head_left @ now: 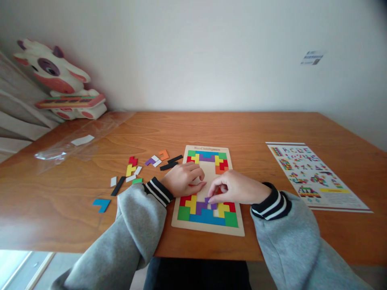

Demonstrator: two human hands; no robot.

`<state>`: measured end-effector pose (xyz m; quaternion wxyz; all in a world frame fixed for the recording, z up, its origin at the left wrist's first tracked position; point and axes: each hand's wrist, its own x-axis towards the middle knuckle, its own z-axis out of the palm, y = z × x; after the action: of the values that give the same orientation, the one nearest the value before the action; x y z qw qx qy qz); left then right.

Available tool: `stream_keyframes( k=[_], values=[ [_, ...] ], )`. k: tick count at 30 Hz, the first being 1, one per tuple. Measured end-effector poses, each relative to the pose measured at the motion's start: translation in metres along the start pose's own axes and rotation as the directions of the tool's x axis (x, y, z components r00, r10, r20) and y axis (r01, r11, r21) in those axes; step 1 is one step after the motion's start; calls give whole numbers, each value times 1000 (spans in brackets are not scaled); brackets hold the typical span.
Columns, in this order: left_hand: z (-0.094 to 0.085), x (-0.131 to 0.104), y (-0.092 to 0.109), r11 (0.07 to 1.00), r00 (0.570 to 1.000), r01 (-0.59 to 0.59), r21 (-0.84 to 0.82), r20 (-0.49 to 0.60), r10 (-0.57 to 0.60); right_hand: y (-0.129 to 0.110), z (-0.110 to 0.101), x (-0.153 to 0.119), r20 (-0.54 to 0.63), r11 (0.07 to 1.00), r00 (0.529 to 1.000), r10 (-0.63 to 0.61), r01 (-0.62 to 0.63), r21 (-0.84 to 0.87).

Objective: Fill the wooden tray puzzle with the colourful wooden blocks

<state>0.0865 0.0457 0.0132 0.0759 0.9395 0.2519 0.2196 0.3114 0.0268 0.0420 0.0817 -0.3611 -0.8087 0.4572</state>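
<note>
A wooden puzzle board lies in front of me, partly filled with coloured block pieces along its top and bottom. My right hand is over its right side, thumb and finger pinched on a purple puzzle piece near the lower middle. This piece looks slightly out of line, and my fingers hide part of it. Over the left edge of the board rests my left hand, fingers loosely bent, a gap between thumb and forefinger and nothing visible in them. Blue pieces fill the bottom row between two green ones.
Several loose pieces lie left of the board, among them a blue corner piece, a black bar and a yellow piece. A printed pattern sheet lies right. Clear plastic wrap and a toy cow keyboard are far left.
</note>
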Motion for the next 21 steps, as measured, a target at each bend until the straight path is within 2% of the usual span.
stream_keyframes(
  k=[6, 14, 21],
  values=[
    [-3, -1, 1, 996, 996, 60, -65, 73, -55, 0, -3, -1, 35, 999, 999, 42, -41, -11],
    [-2, -1, 1, 995, 995, 63, -80, 86, -57, 3, -4, 1, 37, 987, 998, -60, 65, -145],
    [-2, -1, 1, 995, 994, 65, -80, 90, -57, -3, -2, 2, 12, 979, 1000, -11, 13, -204]
  ],
)
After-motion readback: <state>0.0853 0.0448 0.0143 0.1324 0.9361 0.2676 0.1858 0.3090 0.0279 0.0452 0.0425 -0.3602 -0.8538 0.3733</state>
